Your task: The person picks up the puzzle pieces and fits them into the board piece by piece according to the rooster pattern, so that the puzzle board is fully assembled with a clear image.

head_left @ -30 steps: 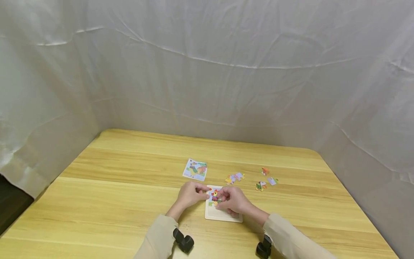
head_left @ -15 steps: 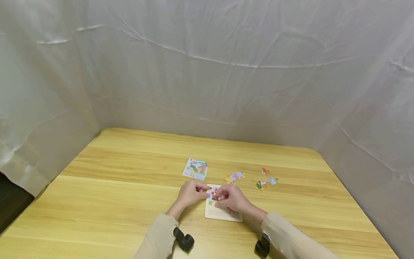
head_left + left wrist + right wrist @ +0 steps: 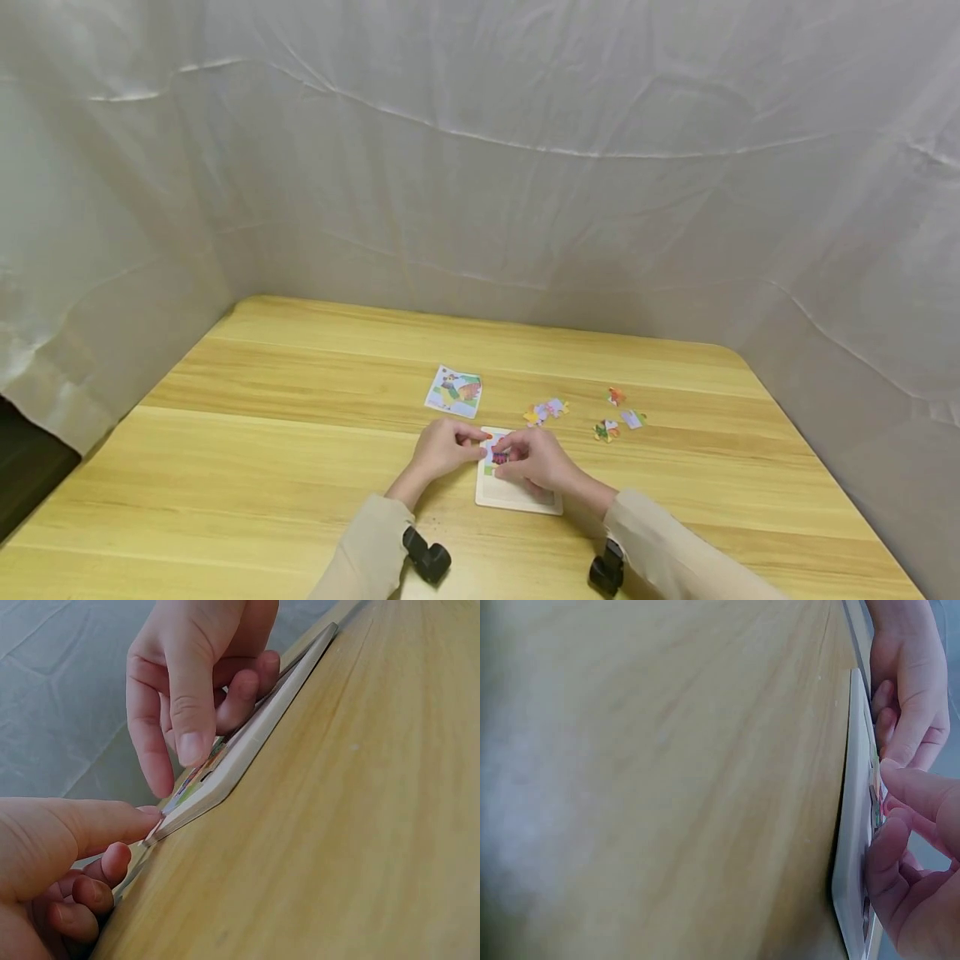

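Puzzle tray (image 3: 510,499) lies flat on table (image 3: 300,467), near side, approx. centre. L hand (image 3: 444,450) rests thumb & index on its far-left edge, w/o clenching. R hand (image 3: 542,461) is relaxed, thumb & index apart abt. fitted pcs (image 3: 500,457); contact unclear. Pic card (image 3: 454,392) far-left of tray, loose pcs (image 3: 553,407) beyond, others far-right.

Tabletop (image 3: 262,467) — smooth wood grain; puzzle tray (image 3: 510,495) matt, wood-like; backdrop (image 3: 480,208) — creased satiny cloth.

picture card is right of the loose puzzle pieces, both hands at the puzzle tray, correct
Not quite: the head view shows the picture card left of the loose puzzle pieces. The left hand and right hand are indeed at the puzzle tray.
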Available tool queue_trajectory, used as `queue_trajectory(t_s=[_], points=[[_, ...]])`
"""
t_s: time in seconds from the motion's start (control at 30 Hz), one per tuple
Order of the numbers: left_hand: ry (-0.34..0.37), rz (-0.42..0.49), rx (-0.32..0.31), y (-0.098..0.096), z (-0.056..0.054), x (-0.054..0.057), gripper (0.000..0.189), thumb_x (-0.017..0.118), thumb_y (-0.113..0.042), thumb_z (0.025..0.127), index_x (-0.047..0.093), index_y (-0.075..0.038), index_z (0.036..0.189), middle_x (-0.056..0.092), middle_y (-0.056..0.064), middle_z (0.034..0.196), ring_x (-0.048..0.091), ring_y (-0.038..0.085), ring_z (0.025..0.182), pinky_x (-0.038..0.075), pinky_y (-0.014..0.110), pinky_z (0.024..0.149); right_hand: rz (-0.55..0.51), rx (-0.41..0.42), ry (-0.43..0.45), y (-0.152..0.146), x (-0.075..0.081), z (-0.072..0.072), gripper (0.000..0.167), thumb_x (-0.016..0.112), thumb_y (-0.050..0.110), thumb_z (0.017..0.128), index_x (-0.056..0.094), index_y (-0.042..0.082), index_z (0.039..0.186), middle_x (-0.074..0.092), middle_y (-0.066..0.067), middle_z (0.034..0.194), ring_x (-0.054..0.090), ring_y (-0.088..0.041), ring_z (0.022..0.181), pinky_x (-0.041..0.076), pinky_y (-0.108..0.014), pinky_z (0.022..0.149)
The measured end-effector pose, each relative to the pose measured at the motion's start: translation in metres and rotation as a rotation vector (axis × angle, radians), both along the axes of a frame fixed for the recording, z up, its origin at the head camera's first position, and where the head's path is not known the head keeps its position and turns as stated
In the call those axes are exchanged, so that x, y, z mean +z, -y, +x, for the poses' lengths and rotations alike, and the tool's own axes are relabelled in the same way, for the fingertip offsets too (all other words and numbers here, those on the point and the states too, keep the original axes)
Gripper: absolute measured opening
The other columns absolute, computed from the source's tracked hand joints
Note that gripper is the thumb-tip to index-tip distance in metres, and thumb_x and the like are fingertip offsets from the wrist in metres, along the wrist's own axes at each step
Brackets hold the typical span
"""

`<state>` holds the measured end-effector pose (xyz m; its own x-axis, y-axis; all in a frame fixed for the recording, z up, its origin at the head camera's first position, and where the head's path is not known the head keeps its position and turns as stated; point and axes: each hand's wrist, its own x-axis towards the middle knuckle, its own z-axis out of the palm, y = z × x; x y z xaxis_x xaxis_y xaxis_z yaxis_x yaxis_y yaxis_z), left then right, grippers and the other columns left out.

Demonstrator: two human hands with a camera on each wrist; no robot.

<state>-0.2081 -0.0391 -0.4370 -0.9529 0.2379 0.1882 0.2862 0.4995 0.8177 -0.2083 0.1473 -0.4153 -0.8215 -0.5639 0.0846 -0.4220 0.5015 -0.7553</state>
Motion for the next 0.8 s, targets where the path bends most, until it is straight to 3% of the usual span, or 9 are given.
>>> queue_trajectory(t_s=[0.17, 0.3, 0.6, 0.8], points=[[-0.013, -0.004, -0.002, 0.0002, -0.0006, -0.0015, 0.015, 0.070, -0.013, 0.074, 0.072, -0.007, 0.088, 0.047, -0.008, 0.054, 0.038, 0.004, 0.049, 0.029, 0.020, 0.048, 0.012, 0.035, -0.044, 0.0032, -0.0042, -0.0036, 0.016, 0.071, 0.005, 0.073, 0.069, -0.001, 0.088, 0.057, 0.001, 0.062, 0.032, 0.000, 0.040, 0.028, -0.017, 0.037], [-0.007, -0.005, 0.000, 0.0003, -0.0010, -0.0014, 0.015, 0.069, -0.013, 0.074, 0.072, -0.007, 0.088, 0.046, -0.008, 0.054, 0.037, 0.005, 0.049, 0.029, 0.020, 0.047, 0.008, 0.045, -0.028, 0.0043, -0.0035, -0.0045, 0.015, 0.070, 0.003, 0.073, 0.069, -0.001, 0.088, 0.060, 0.000, 0.065, 0.032, -0.001, 0.038, 0.028, -0.017, 0.036], [-0.006, -0.007, 0.001, 0.0001, -0.0015, -0.0006, 0.016, 0.070, -0.014, 0.074, 0.072, -0.008, 0.089, 0.046, -0.009, 0.054, 0.038, 0.005, 0.049, 0.030, 0.020, 0.048, -0.010, 0.064, -0.012, 0.0036, -0.0013, -0.0073, 0.017, 0.072, 0.003, 0.072, 0.069, -0.004, 0.087, 0.057, 0.001, 0.062, 0.035, -0.001, 0.045, 0.028, -0.016, 0.040], [-0.009, -0.007, 0.003, 0.0003, -0.0019, -0.0013, 0.015, 0.069, -0.014, 0.075, 0.072, -0.008, 0.088, 0.047, -0.009, 0.055, 0.039, 0.005, 0.050, 0.031, 0.020, 0.049, -0.007, 0.030, 0.008, 0.0032, -0.0023, -0.0067, 0.022, 0.071, 0.004, 0.073, 0.068, -0.004, 0.094, 0.051, 0.002, 0.058, 0.032, -0.002, 0.043, 0.027, -0.017, 0.040]])
